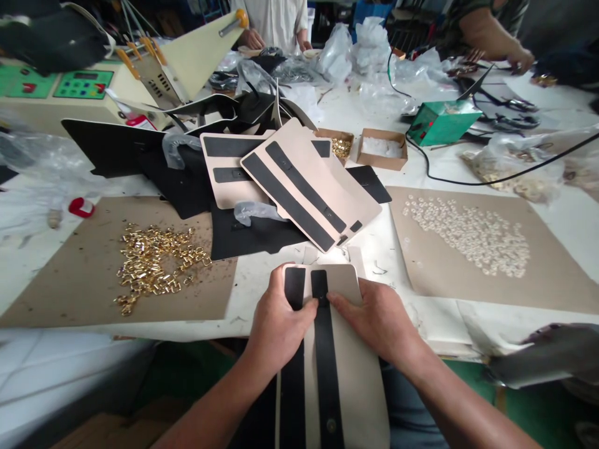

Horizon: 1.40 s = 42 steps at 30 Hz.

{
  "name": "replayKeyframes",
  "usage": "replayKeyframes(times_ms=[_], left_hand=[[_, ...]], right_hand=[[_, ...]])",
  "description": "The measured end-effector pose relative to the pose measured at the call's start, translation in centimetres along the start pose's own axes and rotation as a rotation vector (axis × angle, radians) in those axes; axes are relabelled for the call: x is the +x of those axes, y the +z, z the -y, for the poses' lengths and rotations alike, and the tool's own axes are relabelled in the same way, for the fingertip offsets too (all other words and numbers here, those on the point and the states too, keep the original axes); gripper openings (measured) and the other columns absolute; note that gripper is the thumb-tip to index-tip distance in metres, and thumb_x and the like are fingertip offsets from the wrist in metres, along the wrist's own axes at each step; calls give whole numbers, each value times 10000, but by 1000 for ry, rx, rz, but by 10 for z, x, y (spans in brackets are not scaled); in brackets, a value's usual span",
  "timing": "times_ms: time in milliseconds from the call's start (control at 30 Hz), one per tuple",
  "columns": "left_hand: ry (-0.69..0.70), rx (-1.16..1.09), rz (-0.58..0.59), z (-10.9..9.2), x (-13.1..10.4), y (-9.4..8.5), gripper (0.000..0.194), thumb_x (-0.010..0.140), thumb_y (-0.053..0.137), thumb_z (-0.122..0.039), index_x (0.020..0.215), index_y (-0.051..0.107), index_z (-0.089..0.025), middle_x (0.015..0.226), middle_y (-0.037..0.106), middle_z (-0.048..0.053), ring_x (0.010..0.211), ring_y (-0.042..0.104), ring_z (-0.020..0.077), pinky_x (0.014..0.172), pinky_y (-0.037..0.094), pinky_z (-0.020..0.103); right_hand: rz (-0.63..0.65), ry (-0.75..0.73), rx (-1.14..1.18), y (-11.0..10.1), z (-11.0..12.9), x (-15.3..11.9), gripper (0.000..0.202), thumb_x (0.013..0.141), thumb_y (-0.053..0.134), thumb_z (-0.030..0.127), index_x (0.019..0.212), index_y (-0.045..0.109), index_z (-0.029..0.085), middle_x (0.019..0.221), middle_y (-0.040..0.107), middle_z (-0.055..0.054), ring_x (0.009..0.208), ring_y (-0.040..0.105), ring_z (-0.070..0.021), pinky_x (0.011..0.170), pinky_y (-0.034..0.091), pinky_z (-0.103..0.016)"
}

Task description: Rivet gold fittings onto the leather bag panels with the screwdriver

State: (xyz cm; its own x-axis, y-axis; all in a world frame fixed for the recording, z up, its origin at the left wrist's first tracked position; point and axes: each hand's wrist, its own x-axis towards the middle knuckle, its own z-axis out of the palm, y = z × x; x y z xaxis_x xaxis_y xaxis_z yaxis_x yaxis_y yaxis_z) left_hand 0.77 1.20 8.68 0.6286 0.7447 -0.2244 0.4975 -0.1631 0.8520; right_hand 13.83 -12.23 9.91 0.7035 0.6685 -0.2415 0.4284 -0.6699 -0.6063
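Both hands grip a beige panel [365,374] with two black strips, its far end at the table's front edge and the rest over my lap. My left hand [283,321] closes on its left edge, the thumb beside the inner strip. On the right edge, my right hand [381,315] is closed too, its thumb near a small dark fitting [322,299] on that strip. The fingers under the panel are hidden. Beyond it, similar beige panels [322,181] lie stacked on black pieces [253,234].
Gold metal fittings [156,262] lie on brown paper at left, small pale rings [477,234] on brown paper at right. Farther back are two small cardboard boxes [382,149], a green box [442,121] with a cable, a machine [84,84], plastic bags and two other people.
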Motion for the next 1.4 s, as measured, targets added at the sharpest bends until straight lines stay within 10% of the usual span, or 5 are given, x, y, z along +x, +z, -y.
replayKeyframes(times_ms=[900, 1067, 1400], left_hand=[[-26, 37, -20, 4, 3, 2, 686, 829, 764, -297, 1456, 486, -297, 1261, 730, 69, 1181, 703, 333, 1045, 536, 505], [221, 152, -113, 13, -2, 7, 927, 829, 789, -236, 1615, 299, -291, 1610, 484, 129, 1483, 496, 349, 1198, 458, 524], [523, 354, -178, 21, -4, 5, 500, 886, 777, -205, 1353, 604, -248, 1525, 550, 128, 1441, 490, 344, 1198, 441, 566]], right_hand=[[-36, -13, -114, 10, -4, 7, 237, 947, 661, 395, 1035, 769, 204, 967, 805, -119, 975, 759, -377, 794, 519, -396], [-85, -54, -160, 13, -5, 5, 233, 940, 657, 398, 1025, 757, 205, 966, 806, -127, 985, 758, -379, 778, 507, -382], [-116, -82, -202, 16, -7, 1, 234, 977, 618, 403, 1038, 746, 218, 948, 809, -105, 887, 773, -343, 708, 465, -345]])
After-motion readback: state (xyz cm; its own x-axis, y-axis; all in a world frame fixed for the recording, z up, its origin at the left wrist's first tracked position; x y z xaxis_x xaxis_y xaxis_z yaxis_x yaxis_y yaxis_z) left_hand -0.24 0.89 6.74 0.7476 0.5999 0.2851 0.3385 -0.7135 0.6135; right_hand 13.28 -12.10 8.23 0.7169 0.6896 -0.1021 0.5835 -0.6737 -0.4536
